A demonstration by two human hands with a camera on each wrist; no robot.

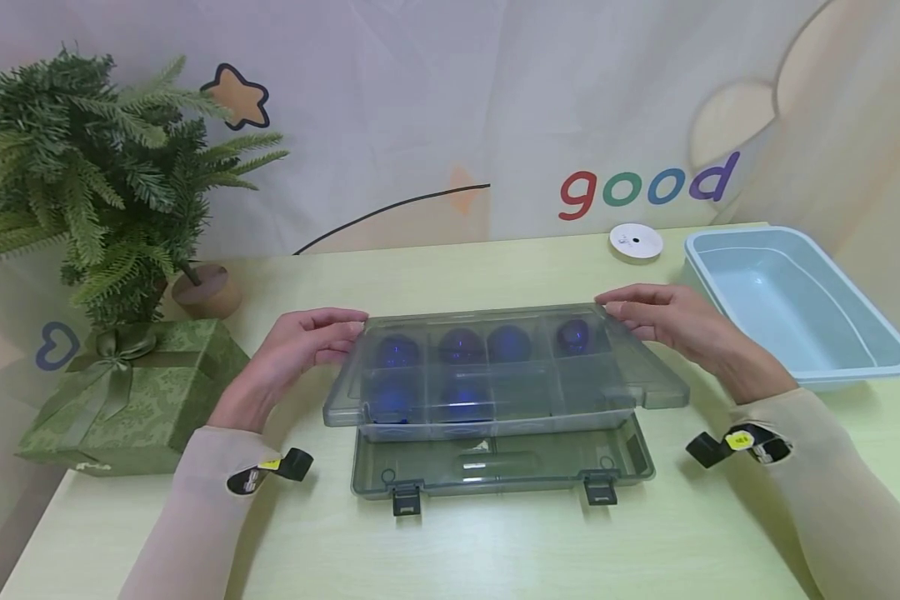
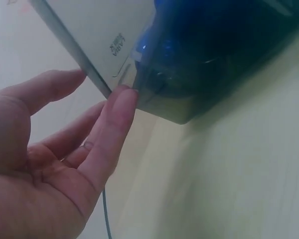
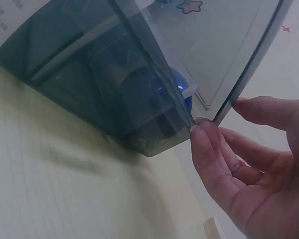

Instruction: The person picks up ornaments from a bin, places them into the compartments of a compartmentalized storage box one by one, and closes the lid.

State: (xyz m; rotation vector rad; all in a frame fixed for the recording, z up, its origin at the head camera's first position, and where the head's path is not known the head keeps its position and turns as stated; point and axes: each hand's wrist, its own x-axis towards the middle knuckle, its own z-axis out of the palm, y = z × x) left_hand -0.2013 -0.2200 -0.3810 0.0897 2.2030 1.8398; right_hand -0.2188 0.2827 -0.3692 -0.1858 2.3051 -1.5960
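A translucent grey plastic organizer box [image 1: 435,492] stands on the table, its two black latches [image 1: 600,492] hanging at the near side. Its clear grey lid [image 1: 588,383] is tilted above the base. Several shiny blue balls [image 1: 461,346] show through the plastic, most in separate compartments. My left hand [image 1: 300,337] pinches the lid's far left corner, thumb and fingers on opposite faces in the left wrist view. At the far right corner, my right hand [image 1: 675,325] holds the lid the same way. In the right wrist view a blue ball [image 3: 182,97] sits close by the fingertips [image 3: 202,134].
A light blue basin [image 1: 780,300] stands at the right. Behind the right hand lies a white spool [image 1: 636,242]. On the left are a green gift box [image 1: 142,408] with a bow and a small artificial pine tree [image 1: 120,183] in a pot. A printed curtain backs the table.
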